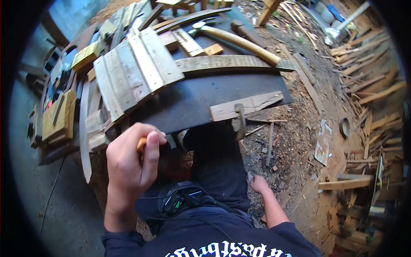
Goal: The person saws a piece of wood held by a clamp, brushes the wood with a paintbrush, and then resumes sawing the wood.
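Observation:
My left hand is raised in front of the table's near edge, its fingers closed around a small orange-brown piece. Only a bit of that piece shows between thumb and fingers, so its kind is hidden. Down beside my right thigh hangs my right hand, fingers curled, with a small greyish bit at its fingertips that I cannot make out. Just beyond my left hand lies a panel of joined wooden slats. A clamp grips a cracked board at the table's edge.
On the dark tabletop lie a hammer, a long curved wooden strip and several wood blocks. A cable crosses the floor at left. Scrap wood is heaped at right, and sawdust covers the ground.

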The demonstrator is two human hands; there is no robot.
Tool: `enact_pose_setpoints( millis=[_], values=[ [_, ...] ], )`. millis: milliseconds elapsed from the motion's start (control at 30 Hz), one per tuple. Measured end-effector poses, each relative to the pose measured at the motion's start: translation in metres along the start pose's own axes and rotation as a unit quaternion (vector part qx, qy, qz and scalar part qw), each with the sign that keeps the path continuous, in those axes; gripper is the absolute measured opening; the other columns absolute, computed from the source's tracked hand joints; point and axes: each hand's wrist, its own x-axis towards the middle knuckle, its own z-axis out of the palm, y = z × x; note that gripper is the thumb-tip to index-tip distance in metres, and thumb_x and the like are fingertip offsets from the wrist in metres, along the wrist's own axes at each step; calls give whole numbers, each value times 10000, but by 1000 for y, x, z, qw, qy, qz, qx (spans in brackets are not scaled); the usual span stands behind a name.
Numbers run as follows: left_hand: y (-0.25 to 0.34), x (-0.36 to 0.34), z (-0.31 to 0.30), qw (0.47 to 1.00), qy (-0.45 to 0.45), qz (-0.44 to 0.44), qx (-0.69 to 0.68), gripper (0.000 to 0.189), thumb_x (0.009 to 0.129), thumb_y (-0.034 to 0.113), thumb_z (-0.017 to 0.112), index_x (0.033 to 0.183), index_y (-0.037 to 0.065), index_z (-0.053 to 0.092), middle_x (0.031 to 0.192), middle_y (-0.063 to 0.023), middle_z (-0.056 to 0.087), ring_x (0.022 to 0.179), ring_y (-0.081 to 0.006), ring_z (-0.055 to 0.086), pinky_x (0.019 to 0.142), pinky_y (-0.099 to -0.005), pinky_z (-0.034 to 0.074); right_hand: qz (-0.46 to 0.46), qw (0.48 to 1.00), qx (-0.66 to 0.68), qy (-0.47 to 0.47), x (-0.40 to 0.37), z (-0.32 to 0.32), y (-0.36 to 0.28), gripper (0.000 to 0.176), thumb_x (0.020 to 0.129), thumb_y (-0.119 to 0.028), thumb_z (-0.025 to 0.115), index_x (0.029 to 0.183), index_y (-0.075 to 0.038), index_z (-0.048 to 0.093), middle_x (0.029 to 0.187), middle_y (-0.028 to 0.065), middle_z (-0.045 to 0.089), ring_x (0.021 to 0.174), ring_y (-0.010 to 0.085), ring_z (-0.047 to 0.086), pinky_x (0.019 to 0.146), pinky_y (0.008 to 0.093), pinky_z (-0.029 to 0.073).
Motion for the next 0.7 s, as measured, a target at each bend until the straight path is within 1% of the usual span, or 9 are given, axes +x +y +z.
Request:
enact_pose_setpoints(
  millis=[33,67,133,167,200,233,300,400,700],
  values=[
    [5,10,5,998,-33,-58,-21,172,1069,113,606,935,11,642,766,-125,672,669,-270,692,635,-377,535,-11,996,2,88,-10,-15,6,291,991,-237,594,1120,3,698,1060,321,737,986,515,713,911,595,563],
    [12,19,11,990,-67,-117,-40,169,1079,126,602,956,12,630,755,-137,657,668,-293,683,635,-392,531,15,990,39,138,-28,-41,-3,271,1015,-226,570,1141,-17,689,1027,328,734,1001,521,708,917,605,563],
    [11,38,36,995,-92,-46,6,231,1112,171,561,977,-12,606,730,-134,617,664,-232,654,644,-373,509,-23,953,155,261,-68,-97,-30,257,1027,-205,598,1179,-3,642,997,327,732,972,538,708,848,592,557],
    [2,43,54,994,-107,-8,20,173,1082,144,590,1003,-8,615,779,-180,634,704,-313,662,667,-406,510,-78,920,175,341,-77,-112,-34,299,1033,-175,592,1267,7,632,1014,320,734,961,527,718,830,570,562],
    [3,50,66,990,-134,18,49,156,1035,156,660,1037,2,635,869,-188,654,789,-382,678,701,-452,530,-90,906,237,340,-97,-137,-52,377,1036,-146,580,1367,35,597,1019,305,737,946,505,732,824,540,575],
    [2,55,78,983,-169,21,76,193,996,191,713,1057,20,650,919,-172,656,821,-387,690,717,-465,546,-130,881,223,397,-122,-161,-81,441,1034,-110,576,1438,65,560,1007,276,749,916,451,760,798,491,597],
    [-3,62,101,972,-210,35,104,295,922,259,798,1089,51,672,986,-140,655,861,-390,708,740,-482,570,-169,868,272,380,-156,-194,-131,488,1024,-76,586,1490,60,535,996,248,758,879,395,779,758,448,612],
    [-14,69,130,966,-221,70,114,417,834,341,870,1116,90,693,1021,-102,648,869,-379,722,749,-487,594,-329,832,169,413,-163,-213,-181,587,1000,-36,616,1567,24,476,951,221,748,815,390,765,707,446,605],
    [-44,61,149,966,-180,138,122,425,828,422,842,1114,128,728,973,-84,621,763,-311,733,649,-446,601,-288,871,44,395,-160,-225,-206,649,974,-30,608,1602,-19,445,864,220,651,727,447,679,666,533,559]
  ],
)
